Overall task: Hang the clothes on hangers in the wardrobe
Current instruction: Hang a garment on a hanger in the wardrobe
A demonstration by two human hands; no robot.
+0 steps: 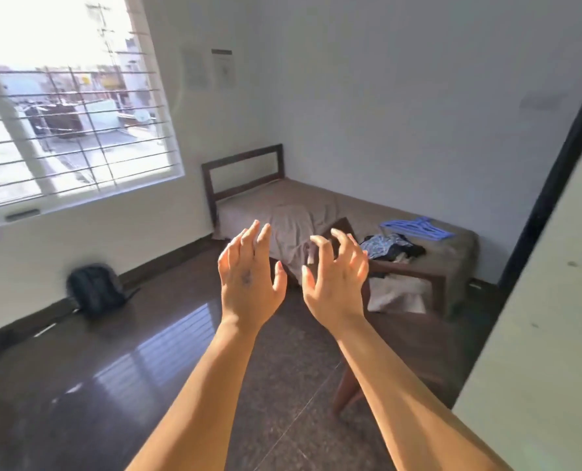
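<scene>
left hand (249, 280), right hand (337, 280): empty, fingers spread, raised over glossy dark floor (130, 368). crumpled clothes (390, 248) beside flat blue plastic hangers (418, 227) on brown bed (452, 253); heap partly blurred.

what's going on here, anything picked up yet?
Nothing yet. The left hand and right hand are both raised, open and empty, out in front of the person. The clothes lie in a pile on the bed, with the blue hangers stacked just beyond them, untouched.
</scene>
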